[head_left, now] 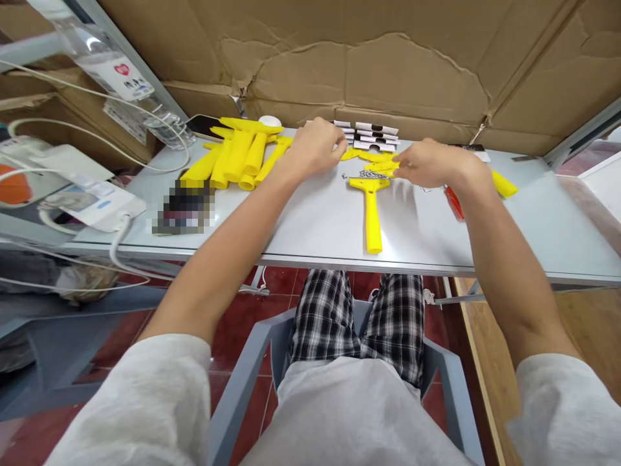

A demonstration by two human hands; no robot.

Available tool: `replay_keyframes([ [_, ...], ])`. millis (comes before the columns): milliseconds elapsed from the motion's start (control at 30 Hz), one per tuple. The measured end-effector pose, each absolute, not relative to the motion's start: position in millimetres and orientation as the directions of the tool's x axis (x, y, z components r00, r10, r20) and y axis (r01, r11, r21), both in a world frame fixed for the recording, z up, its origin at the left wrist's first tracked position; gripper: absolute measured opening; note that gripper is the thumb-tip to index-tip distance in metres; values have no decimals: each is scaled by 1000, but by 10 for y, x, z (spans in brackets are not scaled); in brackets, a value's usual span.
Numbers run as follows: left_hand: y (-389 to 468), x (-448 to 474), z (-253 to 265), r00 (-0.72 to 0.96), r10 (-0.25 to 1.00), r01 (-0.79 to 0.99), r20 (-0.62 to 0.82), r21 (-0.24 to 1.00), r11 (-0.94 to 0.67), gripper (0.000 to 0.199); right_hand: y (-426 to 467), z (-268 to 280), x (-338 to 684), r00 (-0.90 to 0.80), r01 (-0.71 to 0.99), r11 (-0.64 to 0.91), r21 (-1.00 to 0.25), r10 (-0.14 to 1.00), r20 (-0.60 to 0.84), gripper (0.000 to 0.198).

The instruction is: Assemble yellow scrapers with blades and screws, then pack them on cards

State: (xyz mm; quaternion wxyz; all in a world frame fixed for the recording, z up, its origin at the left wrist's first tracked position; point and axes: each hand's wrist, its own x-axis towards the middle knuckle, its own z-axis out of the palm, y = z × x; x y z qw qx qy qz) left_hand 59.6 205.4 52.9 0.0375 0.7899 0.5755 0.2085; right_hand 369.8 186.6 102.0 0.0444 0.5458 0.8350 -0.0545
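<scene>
A yellow scraper handle [371, 217] lies on the table in front of me, its wide head turned away from me. Behind that head is a small heap of screws [372, 173], with several flat yellow plastic pieces [376, 157] further back. My left hand [317, 147] is at the back of the table, fingers curled, beside a stack of small white packs [376, 136]; what is in its fingers is hidden. From the right, my right hand [431, 162] reaches to the flat yellow pieces, fingers closed together at their edge; its grip is not clear.
A pile of yellow scraper handles [242, 155] lies on the left, with a blurred-out phone-like object [184, 210] in front. Further left are a power strip [92, 194], cables and a plastic bottle [116, 71]. A red object [455, 204] lies by my right forearm. Cardboard [363, 65] stands behind.
</scene>
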Motion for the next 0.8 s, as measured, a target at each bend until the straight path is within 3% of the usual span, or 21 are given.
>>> replay_keyframes([
  [233,2208,533,253,203,898,801,391,461,-381,42,2681,814,3507,-250,939,299,-170,933,261,54],
  [333,2260,480,213,195,894,784,403,485,-389,41,2994,574,3487,-198,914,287,-286,932,304,50],
  [433,2295,469,202,189,889,752,417,520,-404,36,3133,445,3459,-158,911,263,-318,934,320,42],
  [567,2279,474,232,206,881,747,426,513,-423,34,3052,476,3407,-136,926,245,-287,927,351,38],
  [800,2176,545,345,191,877,692,441,573,-439,44,2610,613,3457,-190,929,307,-207,875,445,47],
])
